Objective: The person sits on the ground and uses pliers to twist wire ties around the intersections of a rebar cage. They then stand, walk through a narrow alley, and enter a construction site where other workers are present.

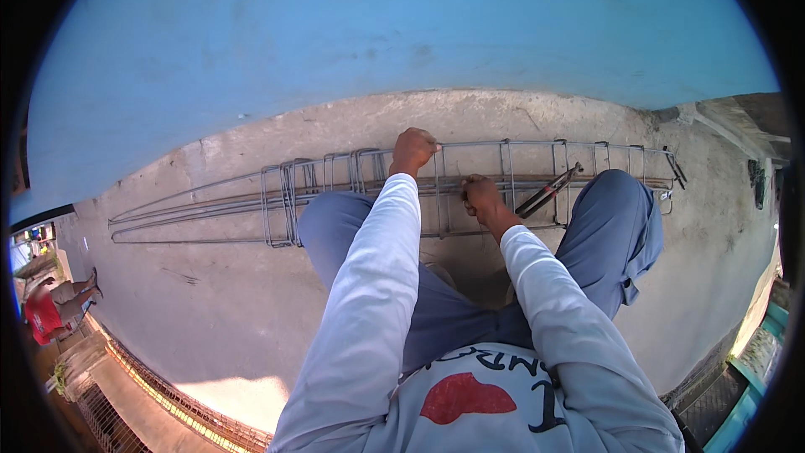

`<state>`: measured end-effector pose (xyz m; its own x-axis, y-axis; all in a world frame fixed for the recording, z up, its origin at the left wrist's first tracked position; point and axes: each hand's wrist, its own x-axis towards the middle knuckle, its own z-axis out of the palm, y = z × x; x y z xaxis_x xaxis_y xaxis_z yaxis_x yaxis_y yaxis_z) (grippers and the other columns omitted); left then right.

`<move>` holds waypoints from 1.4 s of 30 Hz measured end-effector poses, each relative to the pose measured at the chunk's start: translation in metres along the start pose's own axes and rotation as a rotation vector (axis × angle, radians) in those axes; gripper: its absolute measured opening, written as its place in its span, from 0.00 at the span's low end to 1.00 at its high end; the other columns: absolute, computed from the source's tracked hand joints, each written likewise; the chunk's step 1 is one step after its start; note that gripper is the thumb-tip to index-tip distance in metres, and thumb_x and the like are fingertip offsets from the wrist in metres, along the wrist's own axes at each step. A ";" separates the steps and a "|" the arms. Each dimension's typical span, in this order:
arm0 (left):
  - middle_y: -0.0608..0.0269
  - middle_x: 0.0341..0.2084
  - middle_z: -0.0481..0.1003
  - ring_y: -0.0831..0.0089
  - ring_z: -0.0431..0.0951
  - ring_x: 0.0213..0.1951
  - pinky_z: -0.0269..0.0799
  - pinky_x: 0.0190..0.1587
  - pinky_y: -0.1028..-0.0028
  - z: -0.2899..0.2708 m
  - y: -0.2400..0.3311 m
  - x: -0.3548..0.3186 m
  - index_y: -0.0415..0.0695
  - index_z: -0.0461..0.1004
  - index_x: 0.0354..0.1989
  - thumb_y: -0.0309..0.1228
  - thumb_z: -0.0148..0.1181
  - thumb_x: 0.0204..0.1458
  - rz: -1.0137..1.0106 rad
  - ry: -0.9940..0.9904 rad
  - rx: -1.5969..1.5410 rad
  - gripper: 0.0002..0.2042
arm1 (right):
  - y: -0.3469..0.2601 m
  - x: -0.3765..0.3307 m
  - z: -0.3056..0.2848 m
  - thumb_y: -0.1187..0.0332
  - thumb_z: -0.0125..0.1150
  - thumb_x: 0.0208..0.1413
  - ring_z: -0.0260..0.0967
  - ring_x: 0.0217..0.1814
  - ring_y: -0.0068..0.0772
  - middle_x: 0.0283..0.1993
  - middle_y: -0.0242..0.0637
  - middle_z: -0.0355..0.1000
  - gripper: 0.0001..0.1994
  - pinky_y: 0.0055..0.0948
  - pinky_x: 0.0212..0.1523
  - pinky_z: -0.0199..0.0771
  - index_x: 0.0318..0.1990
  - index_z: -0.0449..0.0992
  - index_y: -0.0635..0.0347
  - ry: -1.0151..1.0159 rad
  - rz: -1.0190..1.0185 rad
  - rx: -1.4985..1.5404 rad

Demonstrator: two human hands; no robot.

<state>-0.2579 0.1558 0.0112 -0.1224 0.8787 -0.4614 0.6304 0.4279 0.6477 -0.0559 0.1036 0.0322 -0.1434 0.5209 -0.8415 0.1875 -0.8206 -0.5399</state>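
Grey concrete floor [226,310], blue wall [419,25]: two hands on a steel-rod cage

The dull concrete stretches up to the flat painted wall on the far side, and a long cage of thin grey steel rods and rectangular wire hoops [478,144] lies across it from left to right, in front of the crouching person.

The left hand [413,151] is curled over the cage's far rod and looks closed on it, beside an upright hoop, probably to steady that spot. The right hand [482,197] sits nearer and to the right, fingers bent in over the middle rods; I cannot tell whether it pinches anything.

Just right of that hand, pincers with red and black handles [549,191] rest slantwise across the rods, perhaps left there for easy reach.

Either side, two blue-grey trousered knees [608,218] hide parts of the cage. Its hoops [289,193] crowd together on the left and stand well apart on the right; at the left end the rods draw together. At the far left edge there is another person in red [44,315].
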 end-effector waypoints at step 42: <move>0.59 0.45 0.79 0.59 0.76 0.52 0.69 0.57 0.62 -0.007 0.013 0.009 0.55 0.82 0.43 0.36 0.61 0.52 -0.148 -0.071 0.457 0.11 | 0.020 0.040 0.065 0.62 0.59 0.53 0.74 0.45 0.58 0.38 0.54 0.77 0.11 0.46 0.45 0.72 0.38 0.79 0.60 0.206 -0.224 -0.159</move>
<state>-0.2561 0.1702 0.0195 -0.1930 0.7920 -0.5792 0.8844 0.3960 0.2468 -0.1212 0.0925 -0.0111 -0.0016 0.7338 -0.6793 0.3252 -0.6421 -0.6943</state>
